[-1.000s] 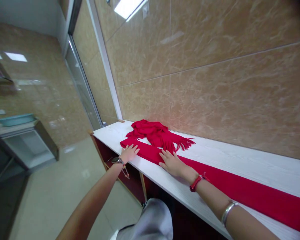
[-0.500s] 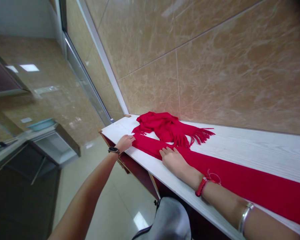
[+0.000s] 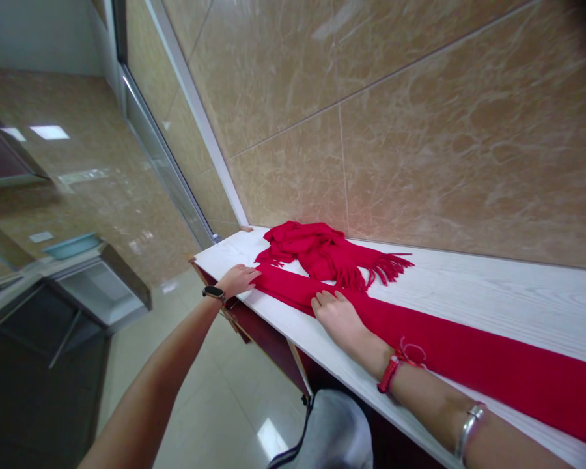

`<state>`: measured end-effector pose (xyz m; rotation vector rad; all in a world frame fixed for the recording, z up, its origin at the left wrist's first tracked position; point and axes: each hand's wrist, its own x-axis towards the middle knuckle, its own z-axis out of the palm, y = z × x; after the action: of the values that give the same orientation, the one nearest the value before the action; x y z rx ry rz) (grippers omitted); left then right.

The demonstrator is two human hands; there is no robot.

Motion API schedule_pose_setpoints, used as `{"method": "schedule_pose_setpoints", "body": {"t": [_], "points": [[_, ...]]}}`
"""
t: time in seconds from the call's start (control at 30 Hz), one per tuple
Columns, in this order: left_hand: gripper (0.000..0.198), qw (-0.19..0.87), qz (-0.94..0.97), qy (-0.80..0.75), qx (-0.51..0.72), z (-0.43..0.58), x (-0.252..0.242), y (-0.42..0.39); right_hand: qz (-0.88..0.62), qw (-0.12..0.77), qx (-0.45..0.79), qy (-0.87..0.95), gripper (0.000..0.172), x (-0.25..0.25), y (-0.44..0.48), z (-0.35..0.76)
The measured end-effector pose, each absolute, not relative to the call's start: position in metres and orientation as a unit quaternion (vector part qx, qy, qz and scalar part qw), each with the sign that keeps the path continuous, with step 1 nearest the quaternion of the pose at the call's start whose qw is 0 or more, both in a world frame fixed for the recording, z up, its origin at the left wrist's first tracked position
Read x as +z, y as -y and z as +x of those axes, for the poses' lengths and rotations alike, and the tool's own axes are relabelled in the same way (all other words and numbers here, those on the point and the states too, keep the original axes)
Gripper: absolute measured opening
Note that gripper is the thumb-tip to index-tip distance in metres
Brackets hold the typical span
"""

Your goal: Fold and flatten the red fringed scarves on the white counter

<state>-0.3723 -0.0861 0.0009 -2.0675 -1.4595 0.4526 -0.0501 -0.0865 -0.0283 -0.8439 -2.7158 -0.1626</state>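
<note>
A long red scarf (image 3: 449, 342) lies folded lengthwise in a flat strip along the white tabletop (image 3: 517, 293). My left hand (image 3: 238, 280), with a dark watch band on its wrist, grips the strip at its far left end. Partway along the same strip, my right hand (image 3: 339, 318) rests on the cloth near its front edge, fingers slightly bent and apart. A second red fringed scarf (image 3: 312, 244) is heaped loosely behind the strip, against the wall side; its tassels point right. Whether the two pieces are joined, I cannot tell.
A beige tiled wall (image 3: 420, 150) runs along the table's back. Below the front edge are a dark red cabinet side (image 3: 266, 335) and the tiled floor (image 3: 215, 378). Across the room, a light blue basin (image 3: 72, 246) sits on a counter (image 3: 43, 268).
My left hand has shifted slightly left at the strip's end. The right hand stays at nearly the same place on the cloth. The view has moved a little.
</note>
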Motion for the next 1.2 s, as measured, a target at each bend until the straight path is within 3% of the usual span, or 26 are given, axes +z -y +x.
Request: {"method": "schedule_pose_setpoints", "body": {"t": [0.27,0.6,0.83,1.2], "points": [[0.015,0.324,-0.772,0.521,0.167,-0.367,-0.007,0.088,-0.294,0.193,-0.084,0.932,0.022,-0.03,0.082,-0.05],[0.019,0.363,-0.75,0.533,0.147,-0.372,-0.008,0.093,-0.279,0.19,-0.066,0.939,0.021,-0.03,0.08,-0.05],[0.018,0.358,-0.735,0.562,0.129,-0.374,-0.02,0.1,-0.213,0.148,-0.086,0.962,0.03,-0.031,0.082,-0.049],[0.026,0.287,-0.739,0.597,0.123,-0.374,-0.023,0.104,-0.196,0.141,-0.077,0.967,0.027,-0.035,0.083,-0.047]]}}
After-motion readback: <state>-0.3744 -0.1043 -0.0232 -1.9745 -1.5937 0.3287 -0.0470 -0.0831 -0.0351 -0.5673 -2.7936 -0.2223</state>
